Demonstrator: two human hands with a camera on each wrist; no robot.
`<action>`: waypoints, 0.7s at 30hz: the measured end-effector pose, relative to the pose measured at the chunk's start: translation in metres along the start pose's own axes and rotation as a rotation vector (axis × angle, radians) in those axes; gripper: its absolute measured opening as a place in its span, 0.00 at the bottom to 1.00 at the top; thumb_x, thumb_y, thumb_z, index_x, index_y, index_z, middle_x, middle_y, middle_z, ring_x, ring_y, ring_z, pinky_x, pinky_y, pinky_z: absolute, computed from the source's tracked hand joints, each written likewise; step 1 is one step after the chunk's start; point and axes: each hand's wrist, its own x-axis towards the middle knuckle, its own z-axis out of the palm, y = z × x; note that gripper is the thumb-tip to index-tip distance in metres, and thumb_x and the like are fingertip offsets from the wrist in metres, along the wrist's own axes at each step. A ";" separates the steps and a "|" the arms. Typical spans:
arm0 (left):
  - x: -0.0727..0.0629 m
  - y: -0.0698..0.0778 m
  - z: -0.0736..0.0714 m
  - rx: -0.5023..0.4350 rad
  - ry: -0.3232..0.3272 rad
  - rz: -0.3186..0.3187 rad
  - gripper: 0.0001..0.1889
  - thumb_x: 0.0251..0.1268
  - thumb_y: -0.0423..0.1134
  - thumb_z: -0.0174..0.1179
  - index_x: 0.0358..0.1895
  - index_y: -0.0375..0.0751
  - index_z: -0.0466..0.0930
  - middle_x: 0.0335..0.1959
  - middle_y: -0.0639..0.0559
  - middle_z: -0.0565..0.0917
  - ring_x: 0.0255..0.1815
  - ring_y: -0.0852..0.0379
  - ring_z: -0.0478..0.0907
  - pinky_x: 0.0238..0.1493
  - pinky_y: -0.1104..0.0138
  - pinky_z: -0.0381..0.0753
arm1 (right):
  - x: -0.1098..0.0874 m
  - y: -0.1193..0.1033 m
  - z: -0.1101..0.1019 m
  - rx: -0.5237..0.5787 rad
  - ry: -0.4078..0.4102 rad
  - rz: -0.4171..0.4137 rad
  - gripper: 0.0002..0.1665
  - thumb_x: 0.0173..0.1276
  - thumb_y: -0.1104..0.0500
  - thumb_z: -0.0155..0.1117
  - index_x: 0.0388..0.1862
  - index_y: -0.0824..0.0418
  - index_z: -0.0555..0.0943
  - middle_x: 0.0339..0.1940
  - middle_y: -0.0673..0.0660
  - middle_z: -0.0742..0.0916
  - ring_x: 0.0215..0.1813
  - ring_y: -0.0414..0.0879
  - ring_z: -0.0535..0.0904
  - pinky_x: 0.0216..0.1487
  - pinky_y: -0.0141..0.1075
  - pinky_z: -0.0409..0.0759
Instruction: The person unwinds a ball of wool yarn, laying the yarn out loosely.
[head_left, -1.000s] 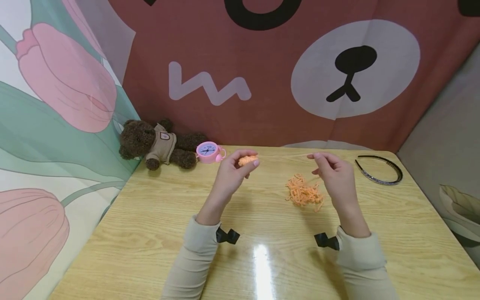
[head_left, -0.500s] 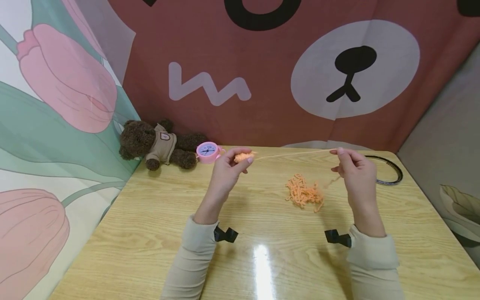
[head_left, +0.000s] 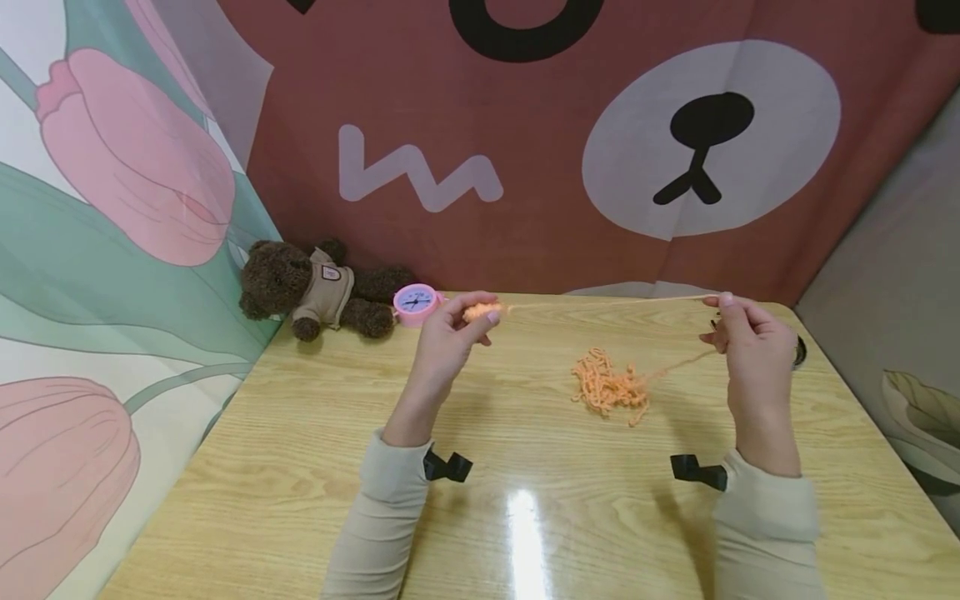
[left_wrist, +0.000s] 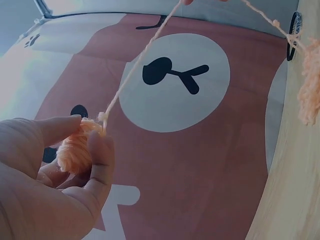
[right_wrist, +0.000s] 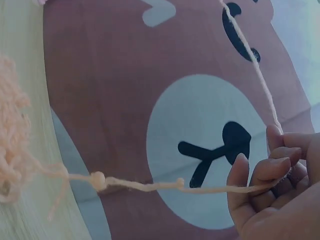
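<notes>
My left hand pinches a small wound bundle of orange yarn between thumb and fingers, above the table. From it a single strand stretches almost level to my right hand, whose curled fingers grip the yarn. In the right wrist view the strand enters at the fingertips, and a second length with small knots leaves the curled fingers. That length slopes down to a loose orange yarn heap lying on the table between the hands.
On the wooden table, a brown teddy bear lies at the back left beside a pink alarm clock. A black headband sits at the back right, mostly hidden behind my right hand. A bear-patterned cloth hangs behind.
My right hand has moved well to the right, lengthening the strand between the hands and drawing yarn from the heap. The left hand has shifted slightly left and still holds the bundle.
</notes>
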 end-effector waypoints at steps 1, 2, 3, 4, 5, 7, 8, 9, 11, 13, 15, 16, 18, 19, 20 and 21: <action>0.000 0.000 0.000 -0.004 0.003 0.000 0.13 0.69 0.34 0.65 0.55 0.37 0.84 0.42 0.49 0.83 0.36 0.59 0.80 0.34 0.71 0.84 | 0.001 0.000 -0.001 0.002 0.009 0.007 0.19 0.70 0.50 0.68 0.44 0.67 0.88 0.16 0.51 0.71 0.23 0.44 0.66 0.31 0.26 0.83; 0.000 0.000 0.000 -0.008 0.007 -0.002 0.13 0.69 0.34 0.65 0.54 0.37 0.84 0.41 0.50 0.83 0.36 0.60 0.80 0.34 0.71 0.84 | 0.001 -0.001 -0.003 0.002 0.016 0.014 0.20 0.70 0.49 0.68 0.44 0.66 0.88 0.16 0.52 0.72 0.24 0.44 0.66 0.31 0.25 0.83; 0.001 0.000 0.000 -0.011 0.011 -0.003 0.13 0.69 0.34 0.65 0.54 0.37 0.84 0.41 0.50 0.83 0.35 0.60 0.80 0.34 0.71 0.84 | 0.002 -0.001 -0.004 0.002 0.023 0.021 0.19 0.70 0.50 0.68 0.44 0.66 0.88 0.17 0.52 0.72 0.24 0.44 0.67 0.31 0.25 0.83; 0.001 0.001 0.000 -0.014 0.016 -0.004 0.13 0.69 0.33 0.65 0.54 0.36 0.84 0.40 0.51 0.83 0.35 0.61 0.80 0.34 0.71 0.84 | 0.003 0.000 -0.005 0.001 0.028 0.031 0.19 0.70 0.49 0.68 0.44 0.66 0.88 0.18 0.52 0.73 0.25 0.44 0.67 0.31 0.25 0.83; 0.001 0.001 0.000 -0.018 0.021 -0.006 0.13 0.69 0.33 0.66 0.54 0.36 0.84 0.39 0.51 0.83 0.34 0.61 0.80 0.33 0.71 0.84 | 0.004 0.000 -0.007 -0.003 0.032 0.039 0.19 0.70 0.49 0.68 0.44 0.66 0.88 0.18 0.52 0.73 0.25 0.44 0.68 0.31 0.25 0.83; 0.002 0.001 0.000 -0.026 0.031 -0.013 0.14 0.68 0.33 0.66 0.54 0.34 0.83 0.39 0.52 0.83 0.34 0.62 0.79 0.33 0.72 0.83 | 0.006 0.001 -0.010 -0.007 0.040 0.058 0.19 0.71 0.49 0.68 0.44 0.65 0.88 0.20 0.52 0.74 0.25 0.44 0.69 0.31 0.25 0.83; 0.002 0.001 0.000 -0.028 0.035 -0.017 0.13 0.68 0.32 0.66 0.54 0.34 0.83 0.39 0.53 0.83 0.33 0.62 0.79 0.33 0.72 0.83 | 0.007 0.002 -0.011 0.002 0.045 0.069 0.18 0.71 0.49 0.68 0.43 0.64 0.88 0.21 0.52 0.74 0.25 0.44 0.70 0.30 0.25 0.83; 0.002 0.001 0.000 -0.029 0.039 -0.020 0.13 0.68 0.32 0.65 0.54 0.33 0.83 0.39 0.53 0.82 0.33 0.62 0.79 0.33 0.72 0.83 | 0.009 0.002 -0.013 0.012 0.049 0.078 0.17 0.71 0.50 0.68 0.42 0.64 0.89 0.21 0.52 0.75 0.25 0.43 0.70 0.30 0.25 0.83; 0.003 0.001 -0.001 -0.038 0.046 -0.023 0.13 0.68 0.32 0.65 0.54 0.33 0.83 0.39 0.53 0.82 0.32 0.62 0.79 0.33 0.73 0.83 | 0.011 0.003 -0.016 0.030 0.062 0.094 0.18 0.70 0.50 0.69 0.42 0.65 0.89 0.22 0.52 0.75 0.24 0.43 0.71 0.29 0.25 0.83; 0.003 0.001 -0.001 -0.039 0.050 -0.022 0.14 0.68 0.32 0.65 0.54 0.32 0.82 0.39 0.52 0.82 0.32 0.62 0.79 0.33 0.73 0.83 | 0.013 0.003 -0.020 0.041 0.077 0.119 0.18 0.69 0.49 0.69 0.42 0.65 0.88 0.23 0.52 0.75 0.23 0.42 0.72 0.29 0.25 0.82; 0.004 0.000 -0.002 -0.036 0.057 -0.023 0.14 0.69 0.32 0.65 0.54 0.32 0.82 0.40 0.52 0.82 0.32 0.62 0.79 0.33 0.73 0.83 | 0.014 0.004 -0.024 0.041 0.090 0.131 0.19 0.69 0.49 0.69 0.43 0.65 0.88 0.23 0.52 0.76 0.23 0.42 0.73 0.27 0.25 0.81; 0.004 0.001 -0.003 -0.034 0.062 -0.023 0.14 0.69 0.32 0.65 0.54 0.33 0.82 0.40 0.52 0.82 0.32 0.62 0.79 0.34 0.73 0.83 | 0.015 0.004 -0.026 0.037 0.098 0.137 0.20 0.69 0.48 0.69 0.43 0.65 0.88 0.23 0.51 0.76 0.22 0.42 0.73 0.27 0.25 0.80; 0.004 0.001 -0.004 -0.030 0.068 -0.023 0.14 0.69 0.33 0.65 0.55 0.33 0.82 0.40 0.52 0.82 0.33 0.62 0.79 0.34 0.73 0.83 | 0.017 0.005 -0.031 0.043 0.113 0.149 0.19 0.70 0.49 0.68 0.43 0.65 0.88 0.23 0.51 0.76 0.23 0.42 0.73 0.26 0.25 0.80; 0.004 0.001 -0.005 -0.029 0.071 -0.022 0.14 0.69 0.33 0.65 0.55 0.34 0.83 0.40 0.52 0.82 0.33 0.61 0.80 0.35 0.72 0.83 | 0.018 0.005 -0.033 0.049 0.121 0.152 0.19 0.70 0.50 0.68 0.43 0.66 0.88 0.22 0.51 0.76 0.23 0.42 0.73 0.26 0.25 0.80; 0.004 0.001 -0.005 -0.029 0.073 -0.021 0.14 0.69 0.34 0.65 0.54 0.34 0.83 0.40 0.52 0.82 0.34 0.61 0.80 0.35 0.72 0.83 | 0.019 0.006 -0.036 0.047 0.126 0.155 0.18 0.70 0.50 0.68 0.43 0.65 0.88 0.22 0.51 0.77 0.23 0.41 0.73 0.25 0.25 0.79; 0.004 0.002 -0.006 -0.028 0.073 -0.019 0.13 0.69 0.34 0.65 0.54 0.35 0.83 0.40 0.52 0.82 0.35 0.61 0.80 0.36 0.72 0.83 | 0.020 0.006 -0.038 0.043 0.132 0.157 0.17 0.71 0.50 0.68 0.42 0.65 0.88 0.22 0.51 0.77 0.23 0.41 0.74 0.25 0.25 0.79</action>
